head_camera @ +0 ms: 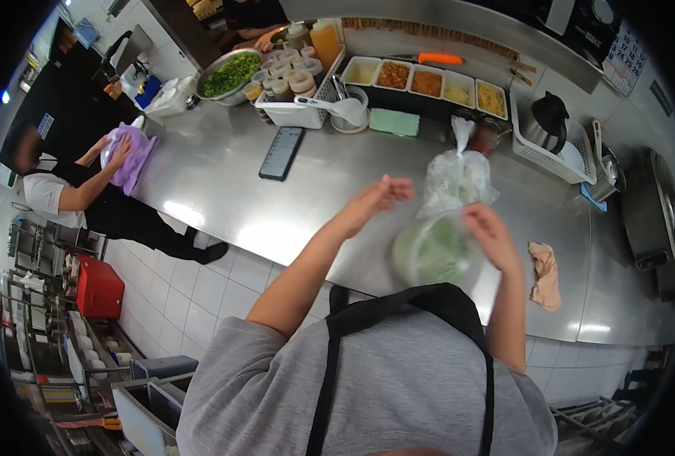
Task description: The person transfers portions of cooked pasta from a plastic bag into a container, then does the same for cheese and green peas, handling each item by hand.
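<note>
A blurred, clear plastic bag with green contents point(437, 251) is in front of my body, near the front edge of the steel counter. My right hand point(490, 231) is beside its upper right side, fingers bent; whether it touches the bag cannot be told. My left hand point(380, 199) hovers above the counter to the left, fingers apart and nothing in it. Just behind the green bag stands a knotted clear plastic bag point(457, 176) with pale contents. A crumpled tan cloth point(544, 276) lies to the right of my right hand.
A phone point(281, 153) lies on the steel counter point(218, 154). Behind are a basket of sauce bottles point(295, 114), a bowl of chopped greens point(229, 77), a green cloth point(394, 122), topping trays point(427, 82) and a basket with a jug point(554, 157). A co-worker point(69, 188) wipes a dish at left.
</note>
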The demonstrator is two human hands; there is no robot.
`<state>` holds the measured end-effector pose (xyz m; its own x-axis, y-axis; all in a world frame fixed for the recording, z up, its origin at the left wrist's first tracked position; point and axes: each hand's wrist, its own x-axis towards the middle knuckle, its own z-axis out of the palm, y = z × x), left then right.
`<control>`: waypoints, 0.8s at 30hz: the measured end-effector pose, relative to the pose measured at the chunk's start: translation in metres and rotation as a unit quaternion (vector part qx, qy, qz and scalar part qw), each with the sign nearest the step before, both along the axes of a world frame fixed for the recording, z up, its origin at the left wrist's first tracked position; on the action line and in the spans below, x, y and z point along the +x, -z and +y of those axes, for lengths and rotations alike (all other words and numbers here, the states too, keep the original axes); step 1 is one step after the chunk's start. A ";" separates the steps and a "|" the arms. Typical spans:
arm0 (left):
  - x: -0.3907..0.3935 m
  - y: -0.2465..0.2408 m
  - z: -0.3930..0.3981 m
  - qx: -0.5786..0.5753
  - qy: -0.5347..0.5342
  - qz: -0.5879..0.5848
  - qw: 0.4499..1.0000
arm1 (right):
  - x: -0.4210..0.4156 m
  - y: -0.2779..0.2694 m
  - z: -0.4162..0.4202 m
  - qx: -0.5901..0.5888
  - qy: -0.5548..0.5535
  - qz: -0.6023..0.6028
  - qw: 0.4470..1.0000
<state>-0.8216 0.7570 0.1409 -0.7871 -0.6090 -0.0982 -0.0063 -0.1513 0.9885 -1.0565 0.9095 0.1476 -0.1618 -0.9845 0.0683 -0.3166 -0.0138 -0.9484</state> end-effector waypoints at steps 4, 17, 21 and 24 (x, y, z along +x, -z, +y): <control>0.020 0.046 -0.013 0.160 0.096 -0.082 0.979 | 0.100 0.010 -0.060 -0.113 -0.114 0.118 0.980; 0.074 0.045 -0.018 0.189 0.003 -0.050 0.981 | 0.160 -0.022 -0.076 -0.147 -0.040 0.248 0.957; 0.081 0.054 -0.027 0.205 0.006 0.011 0.979 | 0.165 -0.045 -0.066 -0.162 -0.033 0.226 0.960; 0.084 0.058 -0.034 0.175 0.036 0.029 0.983 | 0.168 -0.053 -0.059 -0.205 -0.039 0.232 0.950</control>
<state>-0.7377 0.7230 0.0831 -0.8371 -0.4885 -0.2463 0.0249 -0.4837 0.8749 -0.8889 0.8509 0.2005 0.0526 -0.8675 0.4947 -0.6821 -0.3930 -0.6167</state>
